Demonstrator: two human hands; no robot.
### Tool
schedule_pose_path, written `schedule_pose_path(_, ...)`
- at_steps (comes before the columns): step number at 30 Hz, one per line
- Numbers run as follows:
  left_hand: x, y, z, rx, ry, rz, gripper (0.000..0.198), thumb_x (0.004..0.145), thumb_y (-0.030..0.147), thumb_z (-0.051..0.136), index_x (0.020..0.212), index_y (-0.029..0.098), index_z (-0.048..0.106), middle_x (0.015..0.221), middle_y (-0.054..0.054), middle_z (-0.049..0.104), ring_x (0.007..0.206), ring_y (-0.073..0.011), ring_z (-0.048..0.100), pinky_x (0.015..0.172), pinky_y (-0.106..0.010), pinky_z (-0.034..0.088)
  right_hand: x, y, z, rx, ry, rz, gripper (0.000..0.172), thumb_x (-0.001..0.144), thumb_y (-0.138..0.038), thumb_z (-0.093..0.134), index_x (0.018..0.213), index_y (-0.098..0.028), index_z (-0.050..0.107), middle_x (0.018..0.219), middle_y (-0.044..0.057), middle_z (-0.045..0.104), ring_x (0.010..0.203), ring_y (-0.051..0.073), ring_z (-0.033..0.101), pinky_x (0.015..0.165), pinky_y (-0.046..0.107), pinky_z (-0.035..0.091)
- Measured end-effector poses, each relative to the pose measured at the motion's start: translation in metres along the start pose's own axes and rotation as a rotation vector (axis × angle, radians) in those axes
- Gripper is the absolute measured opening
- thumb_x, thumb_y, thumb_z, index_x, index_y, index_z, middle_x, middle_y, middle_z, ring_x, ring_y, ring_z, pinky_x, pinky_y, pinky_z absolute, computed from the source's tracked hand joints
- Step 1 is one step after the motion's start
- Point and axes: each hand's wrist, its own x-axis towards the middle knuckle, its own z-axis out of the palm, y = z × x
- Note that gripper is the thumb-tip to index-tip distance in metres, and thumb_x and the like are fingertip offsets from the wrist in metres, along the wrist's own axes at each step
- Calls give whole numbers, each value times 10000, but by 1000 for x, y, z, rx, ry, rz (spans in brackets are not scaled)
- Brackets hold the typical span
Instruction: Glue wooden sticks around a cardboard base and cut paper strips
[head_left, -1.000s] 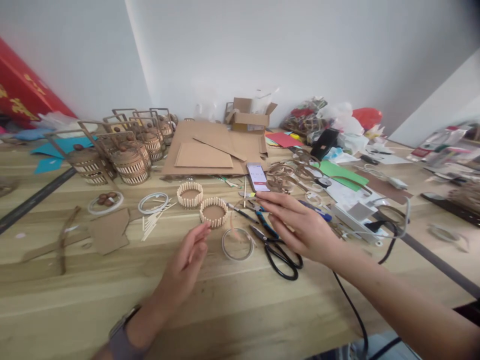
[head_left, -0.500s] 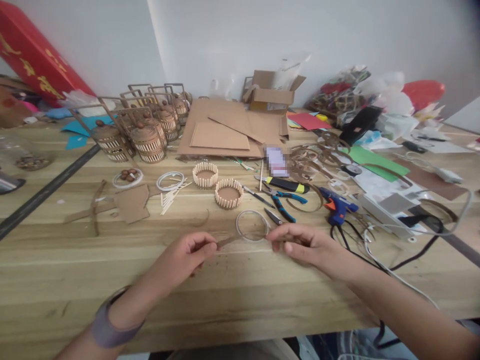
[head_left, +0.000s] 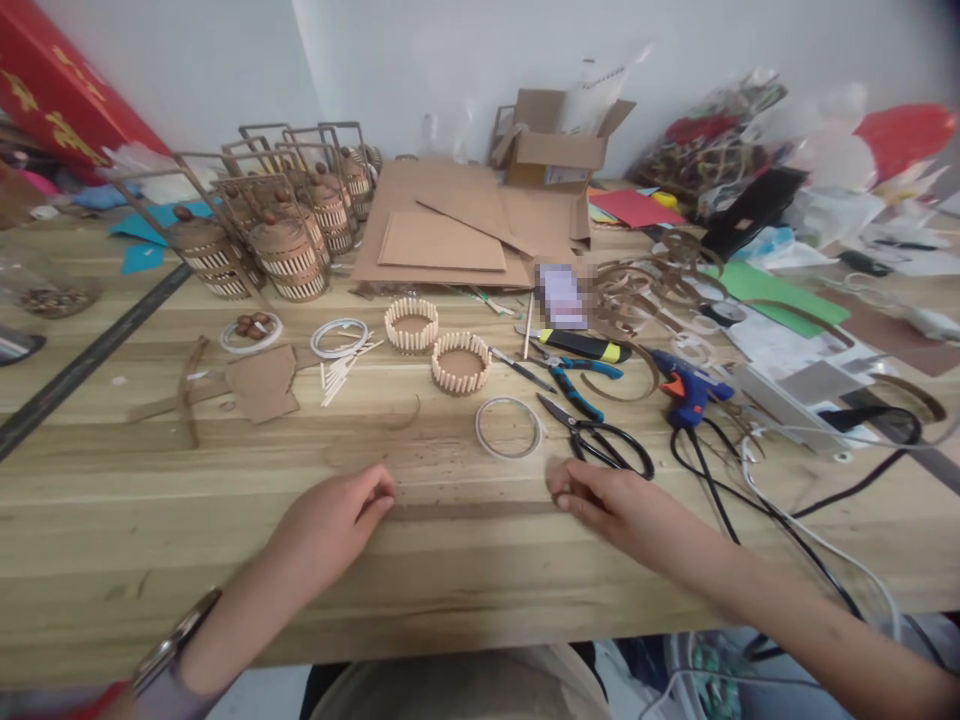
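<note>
A thin brown strip [head_left: 476,511] stretches level between my two hands, low over the front of the table. Its left end is pinched in the closed fingers of my left hand [head_left: 341,510]. The closed fingers of my right hand [head_left: 604,500] grip the other end. Just beyond the strip lies a white ring [head_left: 508,428], apart from both hands. Black-handled scissors [head_left: 600,440] rest right behind my right hand. Farther back stand two round cardboard bases edged with upright wooden sticks, a nearer one [head_left: 461,364] and a farther one [head_left: 411,325].
Pliers [head_left: 581,385], a utility knife [head_left: 585,345] and a blue glue gun [head_left: 686,390] with cables lie to the right. Loose sticks [head_left: 341,372], white rings [head_left: 339,339] and cut cardboard [head_left: 262,385] are on the left. Finished lantern-like baskets [head_left: 289,262] stand behind.
My hands have moved apart and nearer to me, and the strip now spans between them, clear of the white ring. The scissors behind my right hand show more fully.
</note>
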Motion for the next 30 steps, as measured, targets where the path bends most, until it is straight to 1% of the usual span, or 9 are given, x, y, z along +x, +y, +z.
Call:
schedule_pose_path(9, -13, -9, -4, 59, 20, -121, 106, 861, 264, 466, 868, 249, 571, 727, 7, 702, 681, -214, 661, 584, -271, 409, -2, 5, 4, -171, 2, 90, 106, 888, -286, 425, 787, -264, 449, 666, -4, 627, 596, 204, 613, 558, 283, 405)
schedule_pose_path(16, -23, -23, -13, 177, 153, -159, 117, 873, 260, 462, 874, 249, 579, 673, 18, 687, 608, -212, 647, 537, -277, 394, -2, 8, 4, -64, -4, 40, 153, 896, -319, 420, 777, -257, 493, 689, 5, 644, 628, 199, 626, 593, 291, 453)
schedule_pose_path(19, -31, -9, -17, 177, 356, -42, 165, 912, 280, 438, 852, 240, 586, 706, 10, 689, 619, -194, 648, 546, -279, 440, -3, -1, -1, 2, -36, 0, 210, 911, -355, 439, 773, -243, 550, 713, 13, 663, 646, 189, 628, 609, 282, 462)
schedule_pose_path(21, -37, 11, -15, 161, 508, 105, 214, 957, 284, 416, 883, 220, 606, 818, -20, 699, 746, -190, 674, 652, -288, 502, -5, -15, -4, 12, -47, -22, 218, 919, -350, 454, 779, -232, 572, 710, 13, 663, 638, 177, 620, 599, 269, 452)
schedule_pose_path(22, -40, 24, -13, 133, 536, 211, 214, 970, 284, 423, 934, 207, 620, 886, -38, 709, 821, -191, 682, 708, -291, 519, -5, -23, -6, 19, -53, -40, 212, 922, -340, 462, 785, -228, 580, 711, 11, 663, 637, 170, 618, 595, 261, 447)
schedule_pose_path(24, -42, 50, -4, 86, 481, 406, 236, 983, 312, 438, 1041, 191, 633, 1004, -64, 719, 914, -200, 687, 777, -304, 535, -7, -42, -8, 51, -59, -93, 192, 927, -309, 474, 801, -224, 591, 727, 8, 667, 649, 156, 619, 594, 243, 443)
schedule_pose_path(25, -41, 62, 1, 73, 396, 448, 260, 980, 334, 457, 1104, 179, 625, 1056, -80, 720, 922, -210, 694, 760, -307, 544, -8, -51, -9, 76, -67, -126, 181, 930, -294, 478, 810, -224, 594, 741, 6, 671, 658, 148, 621, 596, 233, 444)
schedule_pose_path(27, -37, 80, 11, 46, 174, 445, 241, 964, 297, 497, 1138, 188, 624, 965, -55, 745, 795, -202, 708, 652, -288, 540, -10, -67, -12, 130, -84, -198, 164, 937, -274, 482, 835, -225, 601, 771, 2, 680, 681, 134, 629, 603, 215, 449)
schedule_pose_path(30, -31, 90, 15, 40, -58, 377, 199, 948, 178, 476, 942, 221, 669, 774, -12, 739, 679, -194, 691, 592, -276, 498, -11, -73, -20, 148, -65, -272, 149, 938, -251, 486, 863, -230, 613, 781, -3, 682, 682, 123, 626, 604, 206, 451)
